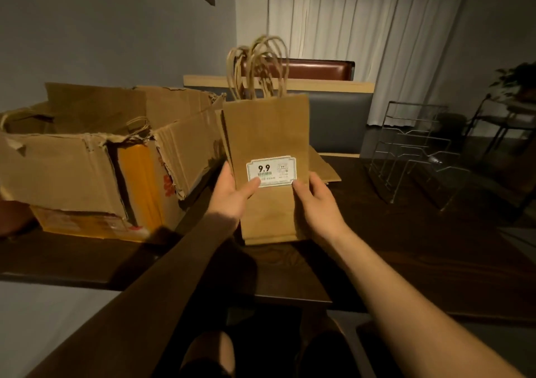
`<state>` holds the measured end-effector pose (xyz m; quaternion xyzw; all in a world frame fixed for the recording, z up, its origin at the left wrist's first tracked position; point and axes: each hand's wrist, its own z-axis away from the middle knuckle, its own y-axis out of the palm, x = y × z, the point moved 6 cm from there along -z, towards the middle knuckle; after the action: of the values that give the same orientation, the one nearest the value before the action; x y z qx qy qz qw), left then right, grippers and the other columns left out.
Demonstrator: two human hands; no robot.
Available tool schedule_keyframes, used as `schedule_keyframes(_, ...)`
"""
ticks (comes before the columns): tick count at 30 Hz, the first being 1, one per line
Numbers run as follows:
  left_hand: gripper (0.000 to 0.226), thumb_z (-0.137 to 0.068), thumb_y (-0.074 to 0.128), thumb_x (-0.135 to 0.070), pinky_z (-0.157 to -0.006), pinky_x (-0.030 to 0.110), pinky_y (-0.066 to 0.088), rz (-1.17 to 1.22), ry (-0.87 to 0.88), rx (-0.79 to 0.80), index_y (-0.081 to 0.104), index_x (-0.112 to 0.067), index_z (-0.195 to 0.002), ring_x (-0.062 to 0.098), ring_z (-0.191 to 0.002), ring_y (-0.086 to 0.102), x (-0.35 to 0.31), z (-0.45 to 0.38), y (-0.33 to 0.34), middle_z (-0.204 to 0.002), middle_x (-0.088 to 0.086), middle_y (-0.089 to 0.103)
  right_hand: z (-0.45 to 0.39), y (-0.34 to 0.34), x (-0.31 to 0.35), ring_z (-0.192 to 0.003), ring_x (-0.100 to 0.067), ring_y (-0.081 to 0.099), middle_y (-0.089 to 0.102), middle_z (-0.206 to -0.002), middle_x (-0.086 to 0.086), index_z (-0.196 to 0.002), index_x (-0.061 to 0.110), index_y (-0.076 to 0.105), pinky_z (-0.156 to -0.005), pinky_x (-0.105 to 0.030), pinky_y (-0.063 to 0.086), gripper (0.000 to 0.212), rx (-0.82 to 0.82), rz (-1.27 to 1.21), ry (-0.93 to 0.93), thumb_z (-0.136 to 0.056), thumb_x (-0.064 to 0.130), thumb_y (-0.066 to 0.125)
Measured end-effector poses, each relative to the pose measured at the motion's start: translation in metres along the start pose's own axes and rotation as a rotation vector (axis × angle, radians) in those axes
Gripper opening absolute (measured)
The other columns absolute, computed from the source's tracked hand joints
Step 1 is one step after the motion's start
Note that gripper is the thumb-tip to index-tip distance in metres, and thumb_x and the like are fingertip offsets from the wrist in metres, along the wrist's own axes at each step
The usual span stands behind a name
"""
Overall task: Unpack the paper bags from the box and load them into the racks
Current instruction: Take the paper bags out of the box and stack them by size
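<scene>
A stack of flat brown paper bags [266, 133] with twisted paper handles stands upright on the dark table, a white "9.9" label on the front one. My left hand [232, 192] grips the stack's left edge with the thumb on the label. My right hand [314, 200] holds the right edge, thumb on the front. The torn cardboard box [87, 162] sits open to the left, with bag handles showing inside. A wire rack [412, 151] stands on the table to the right, with no bags in its slots.
The dark wooden table [406, 255] runs under everything. More flat bags [327, 165] lie behind the held stack. A bench back and a brown chair [319, 70] stand beyond the table, a curtain behind. Another metal stand [501, 122] is at the far right.
</scene>
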<state>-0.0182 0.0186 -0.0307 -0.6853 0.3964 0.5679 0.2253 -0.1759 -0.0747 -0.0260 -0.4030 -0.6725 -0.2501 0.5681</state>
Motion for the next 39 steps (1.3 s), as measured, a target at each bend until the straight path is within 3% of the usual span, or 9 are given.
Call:
schedule_keyframes(3,0.077,-0.084,0.073,-0.044,-0.103,0.036,0.049,-0.186,-0.029,-0.016,0.037,-0.015,-0.146,0.013,-0.128,0.056,0.016,0.025,0.004,-0.144,0.006,0.054,0.028,0.009,-0.028,-0.115,-0.003,0.062,0.067,-0.121,0.014,-0.122,0.041,0.052,-0.099,-0.029,0.05,0.022,0.051,-0.09,0.031,-0.104,0.03,0.048)
schedule_keyframes(7,0.046,-0.091,0.065,-0.021,-0.091,0.024,0.053,-0.095,0.019,0.019,0.049,-0.019,-0.134,0.013,-0.115,0.065,0.042,0.053,0.009,-0.126,0.001,0.067,0.036,0.013,-0.054,-0.114,-0.008,0.062,0.066,-0.119,0.008,-0.119,0.032,0.049,-0.098,-0.032,0.05,0.021,0.049,-0.084,0.081,-0.101,0.021,0.051)
schedule_keyframes(12,0.054,-0.092,0.064,-0.002,-0.09,0.03,0.056,-0.137,-0.072,0.037,0.041,-0.02,-0.138,0.013,-0.109,0.067,0.054,0.039,-0.004,-0.124,0.006,0.066,0.025,0.02,-0.047,-0.114,-0.011,0.057,0.061,-0.119,0.011,-0.128,0.027,0.04,-0.091,-0.026,0.044,0.031,0.063,0.035,0.134,-0.099,0.018,0.047)
schedule_keyframes(17,0.082,-0.088,0.071,-0.022,-0.113,0.038,0.037,-0.59,-0.162,-0.055,0.023,-0.009,-0.155,0.03,-0.138,0.044,0.05,0.029,-0.02,-0.151,0.013,0.043,0.005,0.026,-0.043,-0.115,-0.025,0.058,0.059,-0.119,-0.002,-0.122,0.014,0.048,-0.084,-0.031,0.043,0.039,0.041,0.387,0.282,-0.091,0.036,0.059)
schedule_keyframes(22,0.054,-0.085,0.044,-0.042,-0.086,0.034,0.045,-1.243,-0.243,-0.011,0.055,-0.007,-0.124,0.035,-0.11,0.058,0.061,0.034,-0.032,-0.121,0.015,0.06,0.012,0.04,-0.064,-0.13,-0.031,0.037,0.036,-0.138,-0.01,-0.137,0.01,0.045,-0.104,-0.042,0.038,0.08,0.127,0.908,0.396,-0.08,0.063,0.059)
schedule_keyframes(26,0.055,-0.085,0.06,-0.041,-0.107,0.044,0.036,-1.324,-0.272,-0.008,0.049,-0.02,-0.135,0.034,-0.134,0.036,0.049,0.033,-0.032,-0.145,0.011,0.039,0.007,0.033,-0.053,-0.134,-0.032,0.032,0.031,-0.142,-0.009,-0.14,0.018,0.03,-0.106,-0.048,0.035,0.092,0.115,0.992,0.372,-0.072,0.063,0.072)
schedule_keyframes(31,0.083,-0.095,0.061,-0.033,-0.125,0.04,0.011,-1.241,-0.021,0.101,0.01,-0.019,-0.159,0.02,-0.153,0.0,-0.029,0.014,-0.001,-0.167,0.0,0.003,-0.017,0.047,0.014,-0.142,-0.031,0.026,0.026,-0.152,-0.008,-0.147,0.025,0.029,-0.115,-0.054,0.027,0.079,0.139,1.034,-0.005,-0.083,0.051,0.068)
schedule_keyframes(35,0.071,-0.099,0.055,-0.025,-0.121,0.03,0.008,-1.235,0.335,0.023,0.018,-0.015,-0.158,0.017,-0.153,0.01,-0.131,0.002,-0.012,-0.166,0.002,0.013,-0.049,0.087,0.105,-0.149,-0.029,0.021,0.024,-0.16,-0.011,-0.152,0.024,0.028,-0.118,-0.056,0.025,0.071,0.137,0.962,-0.443,-0.091,0.043,0.059)
schedule_keyframes(39,0.063,-0.099,0.054,-0.032,-0.12,0.035,0.024,-1.419,0.409,-0.081,0.031,-0.013,-0.154,0.022,-0.146,0.03,-0.197,-0.031,-0.07,-0.16,0.006,0.032,-0.084,0.138,0.178,-0.138,-0.029,0.039,0.038,-0.151,-0.011,-0.148,0.021,0.038,-0.112,-0.048,0.037,0.062,0.238,0.891,-0.669,-0.093,0.038,0.06)
